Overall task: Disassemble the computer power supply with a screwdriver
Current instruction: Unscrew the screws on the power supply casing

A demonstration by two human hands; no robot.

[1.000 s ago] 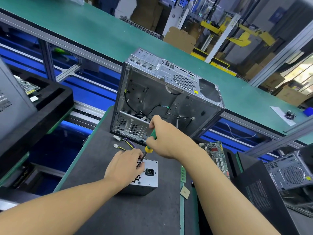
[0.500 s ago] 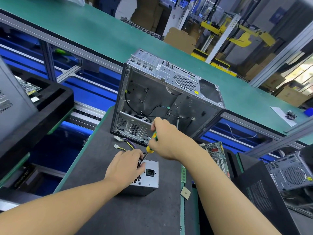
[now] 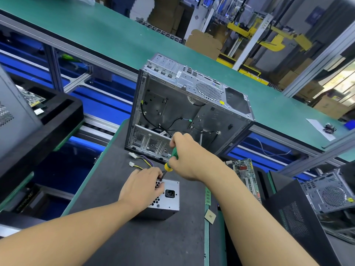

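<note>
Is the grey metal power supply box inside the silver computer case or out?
Out: the power supply box lies on the dark mat, in front of the case.

Grey power supply (image 3: 169,196) flat on dark mat, green-yellow screwdriver (image 3: 171,160) tilted at its top edge

The right hand (image 3: 190,158) has shifted its fingers on the screwdriver (image 3: 172,160), so more of the green handle shows than a second ago. The left hand (image 3: 142,187) has edged very slightly toward 12 o'clock on the power supply (image 3: 169,200).
</note>
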